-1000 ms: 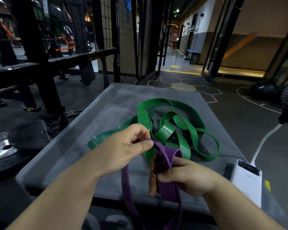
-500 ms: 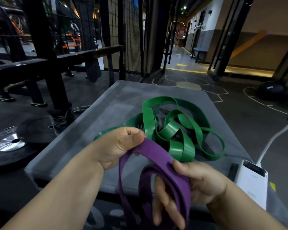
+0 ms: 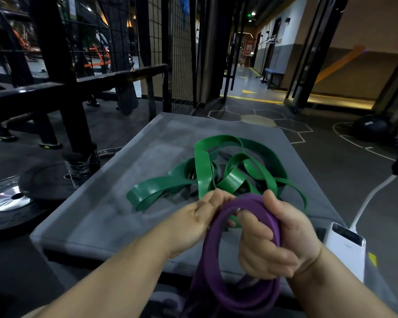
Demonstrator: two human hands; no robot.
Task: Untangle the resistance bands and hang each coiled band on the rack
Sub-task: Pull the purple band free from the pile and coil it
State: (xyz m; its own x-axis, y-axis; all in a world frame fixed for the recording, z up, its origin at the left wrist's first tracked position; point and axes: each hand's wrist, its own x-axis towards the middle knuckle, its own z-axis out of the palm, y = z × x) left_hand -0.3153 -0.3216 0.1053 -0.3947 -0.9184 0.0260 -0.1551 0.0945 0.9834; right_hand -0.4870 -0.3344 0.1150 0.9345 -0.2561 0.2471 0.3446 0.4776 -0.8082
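A person's right hand (image 3: 278,237) is clenching several turns of the purple band (image 3: 213,253), now gathered into a coil where half a second earlier it was hanging in looser loops. The left hand (image 3: 193,216) is pinching the coil's top, apparently guiding it. The green band (image 3: 202,173) is lying untouched, tangled, on the grey mat (image 3: 90,214).

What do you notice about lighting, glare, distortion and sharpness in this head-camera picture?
Head view: dim gym, brightest in the far corridor; glare on the metal hub of the weight plate and a sheen on the green band; wide-angle bending of the cage posts at the edges; the hands, left and right, and the purple band look slightly soft.
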